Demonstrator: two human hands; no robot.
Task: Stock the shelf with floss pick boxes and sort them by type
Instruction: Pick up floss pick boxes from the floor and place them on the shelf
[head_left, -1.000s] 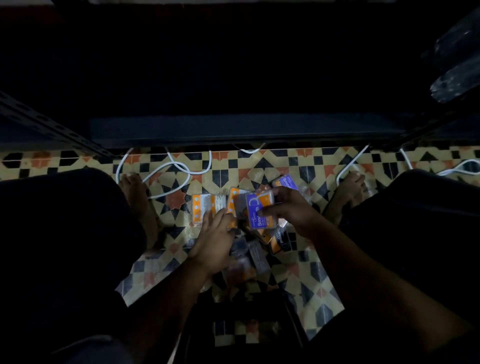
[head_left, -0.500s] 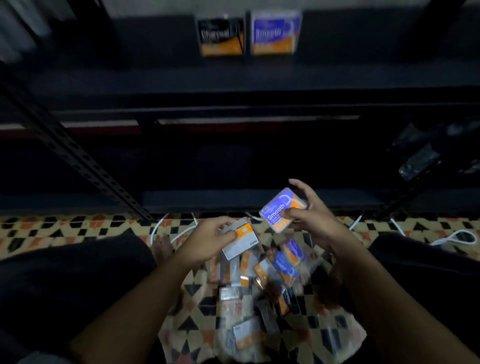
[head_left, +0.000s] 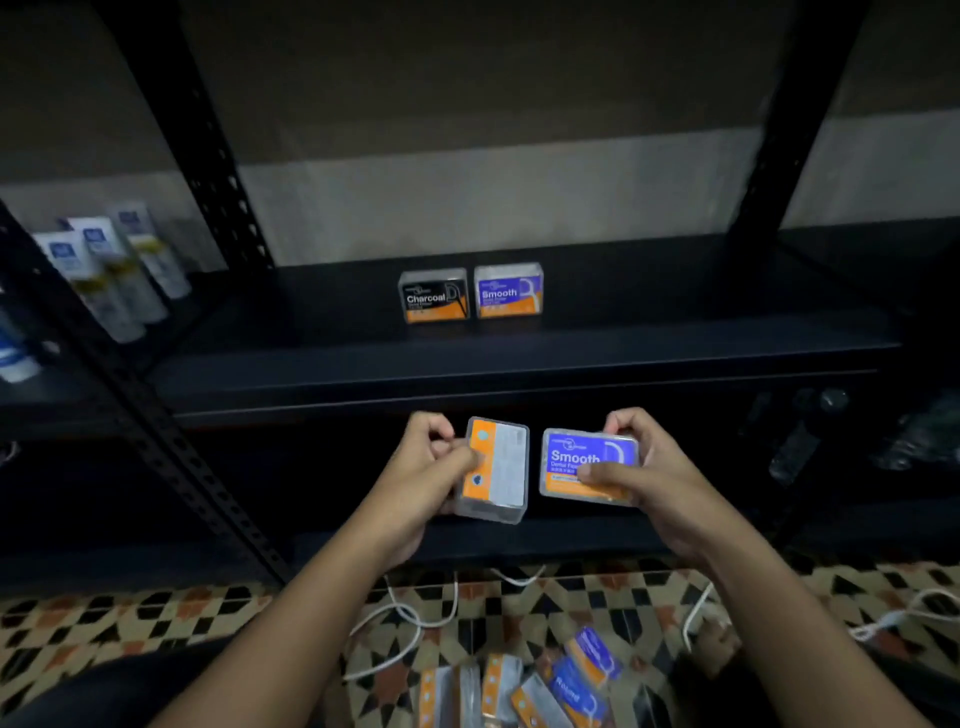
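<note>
Both hands have been raised from the pile on the floor to just below the front edge of the shelf (head_left: 519, 358), each with a box carried along. By the left hand (head_left: 434, 467) a floss pick box (head_left: 496, 470) is gripped upright with its orange and white back label turned to the camera, thumb laid across the orange strip. By the right hand (head_left: 641, 470) a purple Smooth box (head_left: 589, 465) is held label-forward, pinched between the thumb at its lower edge and the fingers curled over its top. The two held boxes are kept side by side, just apart. Farther back on the shelf, a Charcoal box (head_left: 434, 296) and a second Smooth box (head_left: 509, 291) are stood upright, almost touching, the Charcoal one to the left. At the left end of the shelf, white tubes (head_left: 111, 270) are ranged, blurred. Below the shelf, on the patterned tiled floor (head_left: 130, 618), more boxes (head_left: 550, 686) are heaped between the forearms, and white cables (head_left: 410, 623) are trailed across the tiles.
</note>
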